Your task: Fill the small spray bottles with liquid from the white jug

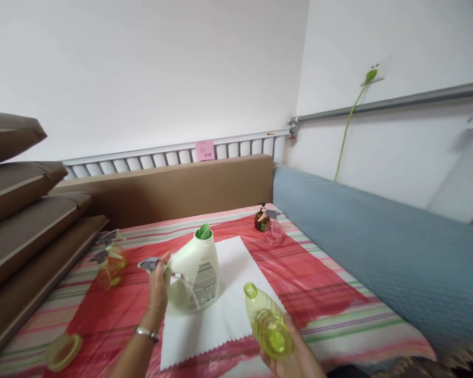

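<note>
In my left hand (158, 289), closed, is a spray trigger head (148, 263) with a grey top. Its thin dip tube appears to cross in front of a large pale green detergent jug (207, 270). The jug stands upright on a white sheet with a scalloped edge (236, 315); a green piece shows in its mouth. My right hand (289, 354) grips a clear yellow-green bottle (266, 320), tilted, with its neck bare and some yellowish liquid in its lower part. The fingers of that hand are partly hidden behind the bottle.
Spray bottles (109, 270) stand at the left. A dark pump bottle (260, 220) and a clear pinkish bottle (274, 233) stand at the back right. A shallow yellowish dish (64, 352) lies front left. Stacked brown cushions (27, 220) rise at left; a blue padded side (358, 241) borders the right.
</note>
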Available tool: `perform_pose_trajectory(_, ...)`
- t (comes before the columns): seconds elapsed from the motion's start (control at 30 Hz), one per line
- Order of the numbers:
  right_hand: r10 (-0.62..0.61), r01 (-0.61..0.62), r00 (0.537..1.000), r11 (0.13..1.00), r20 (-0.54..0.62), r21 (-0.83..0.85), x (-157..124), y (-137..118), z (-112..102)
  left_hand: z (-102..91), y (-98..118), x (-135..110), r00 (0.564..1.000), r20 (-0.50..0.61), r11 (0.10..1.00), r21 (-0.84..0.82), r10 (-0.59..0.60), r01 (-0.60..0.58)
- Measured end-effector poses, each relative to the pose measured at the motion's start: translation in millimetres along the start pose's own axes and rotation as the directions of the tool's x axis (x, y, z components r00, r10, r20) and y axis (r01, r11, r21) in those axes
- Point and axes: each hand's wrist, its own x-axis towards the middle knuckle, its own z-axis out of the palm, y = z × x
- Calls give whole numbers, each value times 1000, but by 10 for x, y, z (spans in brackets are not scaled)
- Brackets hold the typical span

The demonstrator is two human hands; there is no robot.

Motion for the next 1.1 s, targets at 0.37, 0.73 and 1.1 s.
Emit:
perform_pose_trajectory(0.37, -514, 513, 852, 778, 103, -362, -67, -1373, 538, 556, 94, 105, 952, 290, 976, 158, 102, -152)
perform_pose_trajectory(0.73, -607, 559, 776, 538, 170, -632, 26, -1830, 681, 845, 144, 138, 942, 327, 961, 224, 82, -161)
perform_pose_trajectory(1.1, -720, 467, 664, 192, 199, -863, 96, -2054, 879, 864, 98, 137, 940, 330, 953, 246, 91, -179)
